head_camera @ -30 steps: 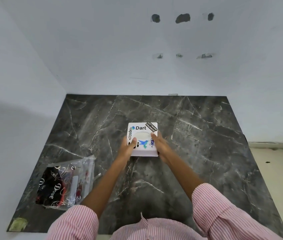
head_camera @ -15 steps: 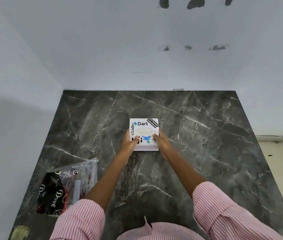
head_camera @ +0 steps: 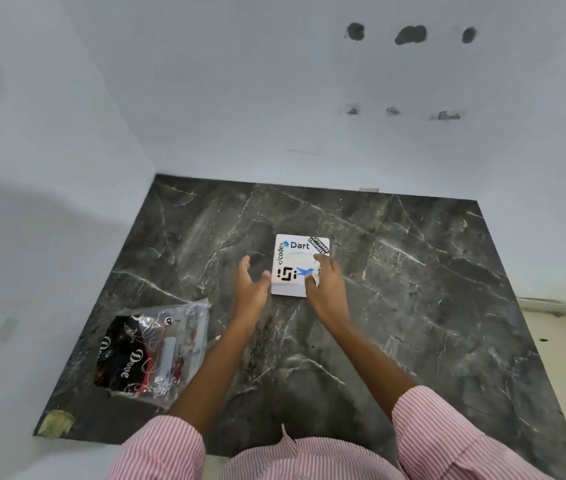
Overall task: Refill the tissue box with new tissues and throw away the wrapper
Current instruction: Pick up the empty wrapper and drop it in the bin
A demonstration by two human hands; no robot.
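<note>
Left hand [head_camera: 252, 289] spread beside the tissue box [head_camera: 295, 263]; right hand [head_camera: 326, 285] rests open-fingered on its top.

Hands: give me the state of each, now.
Left hand: open, holding nothing, beside the tissue box.
Right hand: open, resting on the tissue box.

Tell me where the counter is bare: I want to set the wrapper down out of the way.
Bare marble runs right of the tissue box to the counter's edge, and behind it to the wall. It is crowded near left, where the tissue pack lies, and in the middle around both hands.
</note>
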